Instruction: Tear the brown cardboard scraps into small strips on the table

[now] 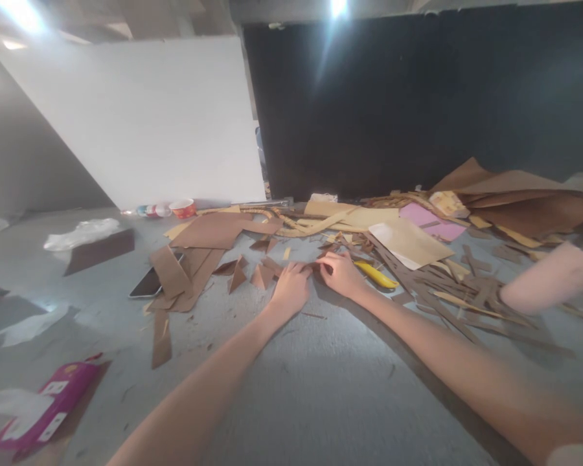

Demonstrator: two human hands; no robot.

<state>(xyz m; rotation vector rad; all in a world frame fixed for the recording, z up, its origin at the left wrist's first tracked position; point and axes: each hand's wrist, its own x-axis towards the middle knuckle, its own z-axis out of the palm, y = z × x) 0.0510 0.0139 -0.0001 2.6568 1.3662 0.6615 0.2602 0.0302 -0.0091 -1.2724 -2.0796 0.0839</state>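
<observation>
My far-off camera shows me a big gray table (320,388). On it, the left hand (291,290) and right hand (343,275) are close together. A yellow tool (377,274) lies near the right hand. A small brown piece (315,266) is between the hands; I can't tell if either pinches it.

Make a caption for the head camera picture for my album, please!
Left hand and right hand close together on a grey tabletop, between folded brown pieces and a yellow object.

Purple packet (74,390), phone (148,285), crumpled whitish plastic (82,233), red cup (182,208) — white panel (146,116) behind
</observation>
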